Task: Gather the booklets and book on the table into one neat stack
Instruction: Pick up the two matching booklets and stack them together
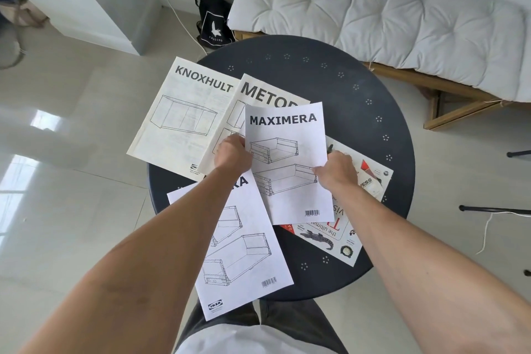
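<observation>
Both my hands hold a white MAXIMERA booklet (290, 152) above the round dark table (330, 80). My left hand (234, 154) grips its left edge and my right hand (336, 171) pinches its right edge. Under it to the right lies a colourful book (370, 181), partly covered. A METOD booklet (253, 95) lies behind it, overlapping a KNOXHULT booklet (184, 112) that sticks out over the table's left edge. A second MAXIMERA booklet (244, 253) lies at the near edge, partly under my left forearm.
A bench with a grey tufted cushion (388, 8) stands behind the table on the right. A black tote bag (214, 23) and a white cable (178, 17) are on the tiled floor behind. Black chair legs (494, 208) show at the right edge.
</observation>
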